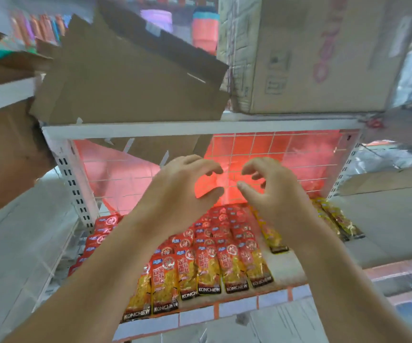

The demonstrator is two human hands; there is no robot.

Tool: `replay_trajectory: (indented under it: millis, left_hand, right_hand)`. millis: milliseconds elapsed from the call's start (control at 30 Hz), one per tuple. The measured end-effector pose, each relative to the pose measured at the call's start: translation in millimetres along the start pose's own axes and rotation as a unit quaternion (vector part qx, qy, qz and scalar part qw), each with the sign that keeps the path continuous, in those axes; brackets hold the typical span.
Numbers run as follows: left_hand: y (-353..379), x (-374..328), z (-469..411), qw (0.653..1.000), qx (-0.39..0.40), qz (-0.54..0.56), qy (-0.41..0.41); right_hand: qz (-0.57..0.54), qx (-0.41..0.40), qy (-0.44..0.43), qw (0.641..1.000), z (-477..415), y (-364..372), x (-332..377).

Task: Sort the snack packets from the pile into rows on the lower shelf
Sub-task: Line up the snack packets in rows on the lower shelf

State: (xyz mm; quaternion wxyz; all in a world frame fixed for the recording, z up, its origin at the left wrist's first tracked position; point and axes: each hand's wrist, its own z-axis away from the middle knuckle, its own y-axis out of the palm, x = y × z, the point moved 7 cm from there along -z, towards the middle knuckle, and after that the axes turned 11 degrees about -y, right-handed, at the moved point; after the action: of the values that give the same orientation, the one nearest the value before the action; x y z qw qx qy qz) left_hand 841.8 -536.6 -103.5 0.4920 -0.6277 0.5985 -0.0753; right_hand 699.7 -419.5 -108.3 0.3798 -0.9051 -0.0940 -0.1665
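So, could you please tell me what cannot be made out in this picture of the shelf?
All head view.
1. Red packets: back row partly hidden behind left hand and right hand; left rows under the left forearm.
2. Yellow packets: print too blurred to read.
3. Box: cut off by the top edge, lettering blurred.
4. Pile: not in view.

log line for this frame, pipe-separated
left hand empty, loosely curled | right hand empty, loosely curled | red-and-yellow foil snack packets in rows on white lower shelf
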Motion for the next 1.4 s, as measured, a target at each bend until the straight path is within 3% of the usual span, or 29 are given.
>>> replay_trajectory:
  millis: [200,500,733,1033,1400]
  left_hand:
    - [24.3,-137.8,-22.6,0.995,-0.028,0.046,0.082]
    - [105.7,-375.1,-37.7,0.972,0.008,0.129,0.196]
    - [157.5,-497.7,-45.6,0.959,0.041,0.144,0.240]
    - [215.3,-557.1,-109.6,0.961,0.086,0.112,0.239]
    - [350.4,-546.4,-265.5,0.970,0.136,0.077,0.186]
  right_hand:
    - [0.064,-0.088,-0.006,0.994,38.8,-144.3,-31.1]
    - [0.192,-0.189,0.062,0.961,159.8,-397.6,-83.2]
    - [0.247,-0.204,0.125,0.939,244.4,-529.8,-113.1]
    - [0.299,-0.215,0.114,0.923,267.5,-595.6,-158.4]
    - [0.297,-0.123,0.118,0.939,200.5,-607.1,-327.2]
